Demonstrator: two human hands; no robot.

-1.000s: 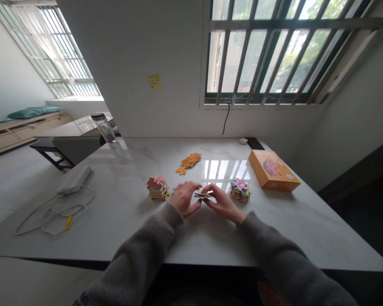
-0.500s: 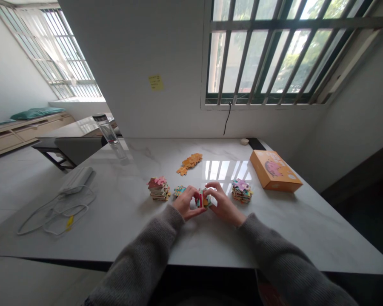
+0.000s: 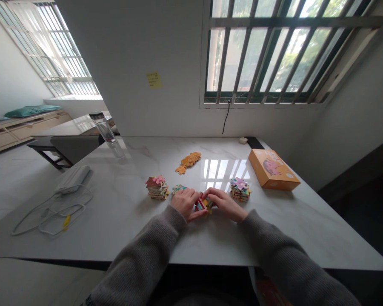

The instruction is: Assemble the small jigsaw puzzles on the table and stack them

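Note:
Near the front of the table, my left hand (image 3: 189,204) and my right hand (image 3: 223,204) meet over a few colourful jigsaw puzzle pieces (image 3: 201,205) in red, white, teal and yellow. Fingers of both hands close on these pieces from either side and partly hide them. Just beyond my left hand lie teal puzzle pieces (image 3: 178,188), partly covered by it. To the left stands a stack of puzzle pieces (image 3: 157,188) with a pink one on top. Another stack (image 3: 240,190), topped by a purple piece, stands beyond my right hand.
Orange puzzle pieces (image 3: 190,160) lie in an overlapping row farther back. An orange box (image 3: 273,169) sits at the right. A white device (image 3: 72,179) with a looped cable lies at the left, and a clear bottle (image 3: 104,128) stands at the back left.
Both hands have lowered and flattened over the puzzle pieces, which now look tilted differently. My fingers have curled down closer together. The view has shifted slightly; the stacks stand as before.

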